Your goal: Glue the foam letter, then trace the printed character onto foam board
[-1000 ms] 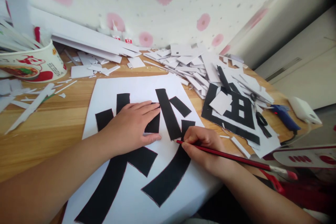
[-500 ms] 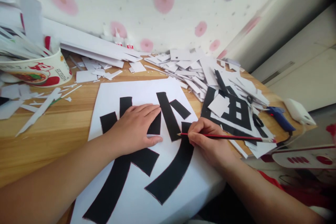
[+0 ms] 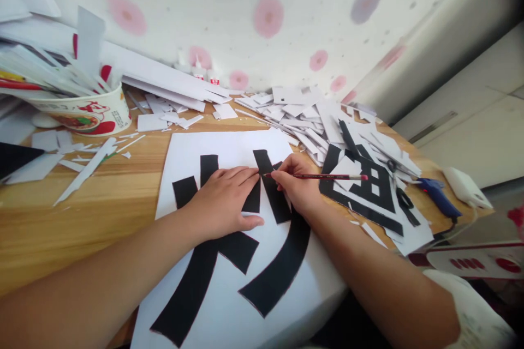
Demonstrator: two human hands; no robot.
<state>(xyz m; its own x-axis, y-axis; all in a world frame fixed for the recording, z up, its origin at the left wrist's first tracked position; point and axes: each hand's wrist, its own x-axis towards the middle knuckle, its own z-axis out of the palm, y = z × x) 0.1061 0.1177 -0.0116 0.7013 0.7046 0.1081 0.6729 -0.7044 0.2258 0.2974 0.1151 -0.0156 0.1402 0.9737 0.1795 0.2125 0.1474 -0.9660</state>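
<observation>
My left hand [image 3: 229, 199] lies flat, fingers stretched out, over black cut-out strokes [image 3: 196, 278] on a large white sheet [image 3: 221, 305]. In my right hand [image 3: 298, 182] is a dark red pencil [image 3: 327, 176], gripped near its point. The tip sits at the left edge of a slanted black stroke [image 3: 272, 188], just right of my left fingertips. My right hand partly covers a short black piece beside that stroke. Below it a long curved black stroke [image 3: 282, 272] sweeps down to the left.
White scraps [image 3: 303, 114] pile up at the back. A paper bowl [image 3: 98, 112] holding strips stands at the left. Black stencil card [image 3: 368, 218], scissors [image 3: 403, 199] and a blue glue gun [image 3: 440, 196] lie at the right. Glue bottles [image 3: 198, 71] stand by the wall.
My right hand has moved the pencil up and left, from the slanted stroke's lower end to its left edge higher up. My left hand stays on the strokes. The view has shifted slightly left.
</observation>
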